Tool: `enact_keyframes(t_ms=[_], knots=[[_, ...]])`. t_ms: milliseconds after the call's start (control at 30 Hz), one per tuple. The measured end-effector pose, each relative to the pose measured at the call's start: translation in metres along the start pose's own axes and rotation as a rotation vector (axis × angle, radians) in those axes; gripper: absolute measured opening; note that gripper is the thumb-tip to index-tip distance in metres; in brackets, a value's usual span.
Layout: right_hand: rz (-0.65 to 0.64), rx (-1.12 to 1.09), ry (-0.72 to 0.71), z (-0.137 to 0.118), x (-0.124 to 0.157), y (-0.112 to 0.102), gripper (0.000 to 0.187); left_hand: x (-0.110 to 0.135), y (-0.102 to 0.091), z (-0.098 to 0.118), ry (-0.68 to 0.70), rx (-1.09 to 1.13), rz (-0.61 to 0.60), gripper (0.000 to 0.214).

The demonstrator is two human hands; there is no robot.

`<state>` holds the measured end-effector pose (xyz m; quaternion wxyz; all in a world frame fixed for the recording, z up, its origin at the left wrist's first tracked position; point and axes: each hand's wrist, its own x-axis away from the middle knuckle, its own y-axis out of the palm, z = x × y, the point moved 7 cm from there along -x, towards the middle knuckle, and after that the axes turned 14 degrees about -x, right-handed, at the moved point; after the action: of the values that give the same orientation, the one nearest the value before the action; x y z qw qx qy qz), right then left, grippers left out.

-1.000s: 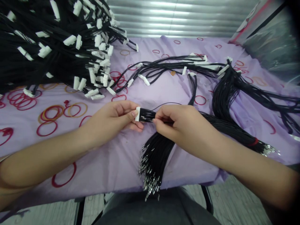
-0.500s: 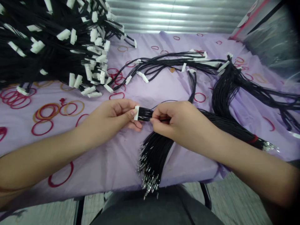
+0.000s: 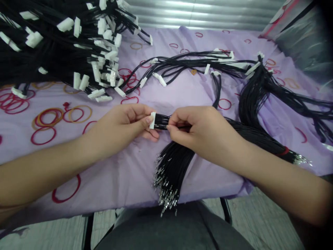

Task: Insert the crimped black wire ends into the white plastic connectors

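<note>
Between thumb and fingers, my left hand [image 3: 132, 122] pinches a white connector housing [image 3: 153, 120]. Several black wires [image 3: 161, 122] run out of its right side toward my right hand [image 3: 195, 126]. That hand is closed in a pinch on black wire just right of the housing; the exact strand and its tip are hidden by the fingers. Below it hangs a thick bundle of black wires [image 3: 177, 166], its silvery crimped terminals [image 3: 166, 194] pointing down and left. Another bundle [image 3: 255, 137] stretches right from behind my right hand, tied with a red band [image 3: 285, 150].
A large heap of black cables with white connectors [image 3: 111, 78] fills the back left. Finished-looking harnesses [image 3: 182, 64] lie across the back. Red and yellow rubber bands [image 3: 48, 118] are scattered on the purple tablecloth [image 3: 117, 180]. A plastic-covered box [image 3: 304, 41] stands back right.
The view has shifted slightly, so the hands and the table appear a little higher. Both hands keep their grips on the housing and the wire beside it.
</note>
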<state>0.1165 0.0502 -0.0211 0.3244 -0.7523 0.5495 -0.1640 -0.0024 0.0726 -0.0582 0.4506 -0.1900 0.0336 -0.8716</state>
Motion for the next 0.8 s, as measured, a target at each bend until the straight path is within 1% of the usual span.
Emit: enact_keyframes(t_ms=[100, 333, 433, 600, 700, 800], knots=[[0.007, 0.041, -0.023, 0.000, 0.000, 0.001, 0.012, -0.001, -0.001, -0.002, -0.011, 0.023, -0.010, 0.016], [-0.001, 0.027, -0.013, 0.001, -0.001, 0.006, 0.013, -0.003, -0.002, -0.007, -0.022, 0.067, -0.020, 0.013], [-0.016, 0.059, 0.007, 0.000, -0.003, 0.009, 0.016, -0.003, -0.001, -0.007, -0.023, 0.068, -0.011, 0.013], [-0.043, 0.110, 0.027, -0.002, -0.003, 0.016, 0.018, -0.003, -0.001, -0.008, -0.068, 0.072, 0.000, 0.013], [-0.048, 0.125, 0.012, -0.002, -0.002, 0.019, 0.018, -0.002, 0.000, -0.008, -0.087, 0.098, -0.008, 0.012], [-0.051, 0.117, -0.029, 0.000, -0.001, 0.018, 0.016, -0.001, 0.000, -0.008, -0.097, 0.112, 0.000, 0.012]])
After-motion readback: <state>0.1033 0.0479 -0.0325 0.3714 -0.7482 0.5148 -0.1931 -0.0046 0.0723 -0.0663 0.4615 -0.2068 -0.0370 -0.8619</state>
